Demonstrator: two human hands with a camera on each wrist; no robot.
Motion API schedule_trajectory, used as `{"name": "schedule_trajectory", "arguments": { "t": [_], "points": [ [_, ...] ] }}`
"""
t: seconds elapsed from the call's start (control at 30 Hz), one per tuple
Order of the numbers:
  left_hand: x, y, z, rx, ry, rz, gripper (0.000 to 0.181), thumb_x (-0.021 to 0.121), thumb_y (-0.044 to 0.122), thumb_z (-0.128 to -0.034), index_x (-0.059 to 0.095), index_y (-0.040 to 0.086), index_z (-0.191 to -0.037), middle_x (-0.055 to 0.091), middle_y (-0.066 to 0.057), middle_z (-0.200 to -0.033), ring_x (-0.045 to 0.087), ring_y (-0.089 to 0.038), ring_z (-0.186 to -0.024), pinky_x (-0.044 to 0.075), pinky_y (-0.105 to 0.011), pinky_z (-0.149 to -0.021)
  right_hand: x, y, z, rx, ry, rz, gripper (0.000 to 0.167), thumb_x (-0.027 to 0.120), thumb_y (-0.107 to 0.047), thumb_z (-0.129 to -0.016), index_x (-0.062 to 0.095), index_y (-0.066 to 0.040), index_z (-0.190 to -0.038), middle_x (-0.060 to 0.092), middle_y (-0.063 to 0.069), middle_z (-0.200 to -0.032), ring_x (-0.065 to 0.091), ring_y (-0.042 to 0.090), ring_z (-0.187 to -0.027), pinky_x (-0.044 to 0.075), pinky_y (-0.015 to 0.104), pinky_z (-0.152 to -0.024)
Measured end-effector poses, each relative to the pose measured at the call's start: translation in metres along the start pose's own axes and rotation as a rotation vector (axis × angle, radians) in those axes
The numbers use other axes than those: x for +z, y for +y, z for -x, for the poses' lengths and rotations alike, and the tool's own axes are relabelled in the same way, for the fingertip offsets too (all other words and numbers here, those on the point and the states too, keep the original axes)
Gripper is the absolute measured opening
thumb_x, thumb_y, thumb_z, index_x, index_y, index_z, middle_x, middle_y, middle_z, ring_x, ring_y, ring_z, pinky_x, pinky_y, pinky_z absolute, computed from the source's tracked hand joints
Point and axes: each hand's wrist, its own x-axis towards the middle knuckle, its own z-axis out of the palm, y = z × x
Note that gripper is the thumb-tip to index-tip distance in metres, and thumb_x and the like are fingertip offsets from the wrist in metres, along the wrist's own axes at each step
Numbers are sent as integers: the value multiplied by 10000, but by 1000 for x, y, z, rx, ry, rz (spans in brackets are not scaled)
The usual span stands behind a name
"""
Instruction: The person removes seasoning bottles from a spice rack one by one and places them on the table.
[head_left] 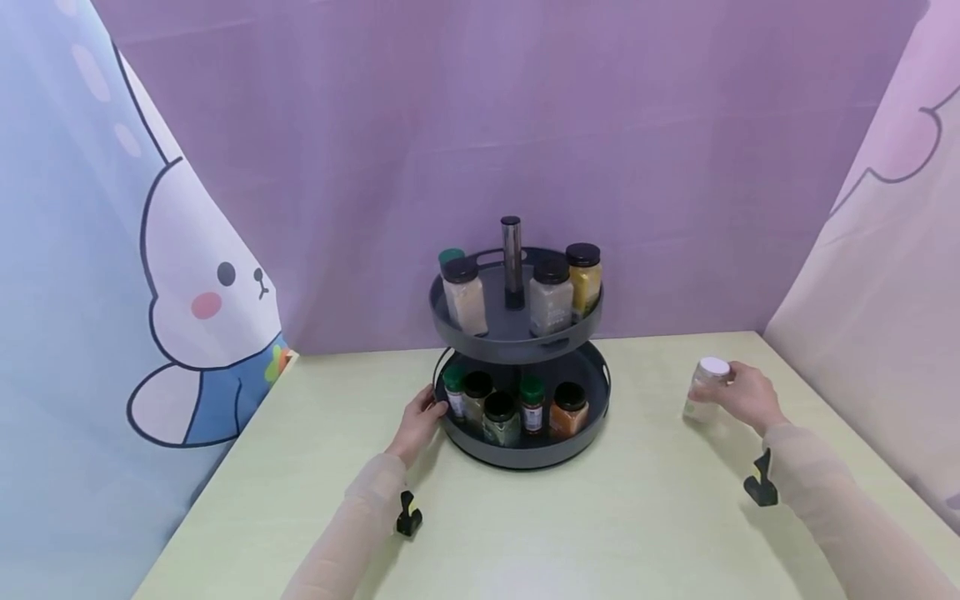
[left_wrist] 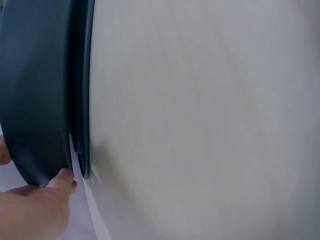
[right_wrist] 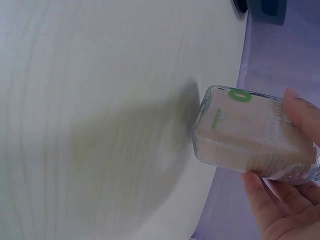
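- The glass jar [right_wrist: 245,135] is pinched in the right hand [head_left: 750,398], the thumb being set on one side and the fingers on the opposite side.
- Its long axis is held nearly upright in the head view, with a slight lean to the right; the white lid [head_left: 714,366] is pointed up and the base down toward the table [head_left: 517,533].
- The jar is gripped along its upper part, so that its lower body is left projecting beyond the fingertips; whether the base is touching the table cannot be told.
- In the head view the jar is seen just left of the right hand, well to the right of the two-tier rack.
- The lower tray [head_left: 517,457] is gripped at its left edge by the left hand [head_left: 416,425].
- Lidded spice jars are carried on the lower tray and the upper tray [head_left: 517,351].
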Motion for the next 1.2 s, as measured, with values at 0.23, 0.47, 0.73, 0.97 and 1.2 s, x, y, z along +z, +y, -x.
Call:
{"name": "schedule_trajectory", "arguments": {
  "t": [0.23, 0.47, 0.73, 0.97, 1.2],
  "points": [
    [-1, 1, -1, 5, -1, 11, 581, 453, 115, -941, 190, -24, -1439, 255, -234, -1467, 249, -348, -1358, 264, -435, -1112, 0, 2, -1, 7, -1, -4, 789, 708, -431, -757, 427, 159, -1199, 500, 374, -1149, 520, 462, -968, 459, 469, -711],
    [-1, 2, 0, 3, -24, 10, 574, 438, 130, -955, 178, -17, -1445, 224, -240, -1476, 216, -366, -1364, 232, -465, -1117, 2, 9, -1, 9, 23, 5, 736, 702, -433, -762, 460, 143, -1150, 528, 357, -1112, 534, 436, -934, 446, 405, -662],
    [-1, 3, 2, -3, -7, 14, 566, 445, 114, -948, 198, -13, -1441, 256, -226, -1470, 246, -341, -1361, 256, -436, -1116, 2, 8, 0, 19, 17, 6, 765, 700, -427, -767, 431, 147, -1195, 509, 365, -1142, 521, 448, -961, 451, 436, -693],
    [-1, 3, 2, -10, -5, 19, 563, 442, 106, -946, 201, -17, -1439, 253, -231, -1470, 269, -337, -1352, 279, -429, -1107, 1, 6, 3, 25, 12, -4, 758, 697, -423, -770, 434, 147, -1194, 510, 363, -1142, 525, 439, -955, 445, 415, -682],
    [-1, 1, 2, -6, -5, 16, 568, 448, 117, -941, 207, -13, -1439, 259, -236, -1466, 265, -343, -1353, 271, -438, -1109, 2, 11, 4, 37, 6, -8, 768, 694, -441, -768, 431, 139, -1197, 508, 358, -1149, 521, 441, -968, 453, 426, -692]
  ]
}}
